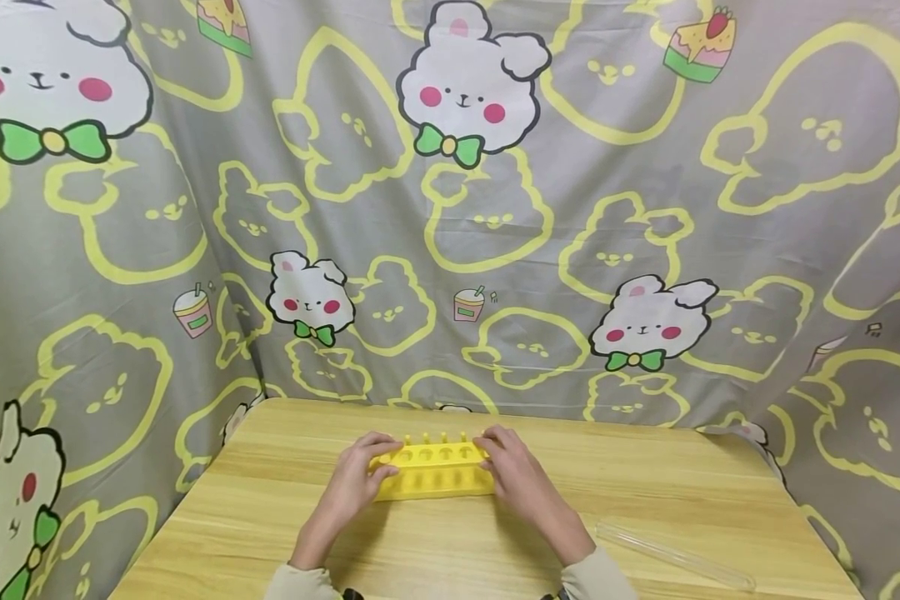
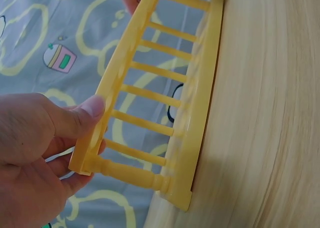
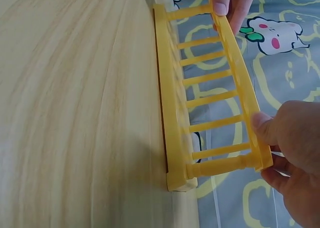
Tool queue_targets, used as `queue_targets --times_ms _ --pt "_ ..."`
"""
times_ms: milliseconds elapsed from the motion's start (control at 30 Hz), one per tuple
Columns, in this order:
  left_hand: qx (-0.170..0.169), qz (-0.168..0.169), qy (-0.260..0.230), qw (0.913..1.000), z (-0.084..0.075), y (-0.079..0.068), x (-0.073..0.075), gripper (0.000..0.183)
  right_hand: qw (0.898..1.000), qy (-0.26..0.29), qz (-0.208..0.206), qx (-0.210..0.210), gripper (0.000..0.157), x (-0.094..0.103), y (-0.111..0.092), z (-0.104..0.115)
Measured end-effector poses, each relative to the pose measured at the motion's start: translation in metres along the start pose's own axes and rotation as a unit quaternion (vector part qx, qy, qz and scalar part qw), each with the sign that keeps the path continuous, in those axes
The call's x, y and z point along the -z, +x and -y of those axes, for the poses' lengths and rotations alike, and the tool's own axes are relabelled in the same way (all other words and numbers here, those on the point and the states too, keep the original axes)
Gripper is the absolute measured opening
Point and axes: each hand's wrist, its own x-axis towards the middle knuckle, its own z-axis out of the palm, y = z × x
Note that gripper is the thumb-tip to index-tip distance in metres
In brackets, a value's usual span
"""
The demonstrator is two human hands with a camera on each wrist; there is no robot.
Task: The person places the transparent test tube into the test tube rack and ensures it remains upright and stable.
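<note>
A yellow plastic test tube rack stands on the wooden table, with a row of round holes in its top bar and a row of thin pegs behind. My left hand grips the left end of the top bar, its thumb on the near side. At the right end, my right hand pinches the same bar between thumb and fingers. Both wrist views show the rack's base low against the table and the posts between base and top bar. A clear glass test tube lies to the right of my right forearm.
The wooden table reaches back to a grey curtain printed with rabbits and yellow outlines, which also hangs along both sides. The test tube slants across the table's near right part.
</note>
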Motion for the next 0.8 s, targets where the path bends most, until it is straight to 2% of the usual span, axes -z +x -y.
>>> queue_targets --times_ms 233,433,800 --pt "-0.032 -0.003 -0.015 0.9994 -0.002 0.001 -0.006 0.039 1.000 -0.008 -0.015 -0.003 0.036 0.004 -0.009 -0.002" --pt "-0.042 0.004 -0.021 0.9989 -0.004 0.001 -0.009 0.040 1.000 -0.006 0.005 -0.026 0.037 0.009 -0.015 -0.003" --pt "-0.025 0.051 -0.036 0.9977 -0.016 0.006 -0.011 0.036 0.999 -0.006 0.003 -0.042 0.037 0.021 -0.029 -0.005"
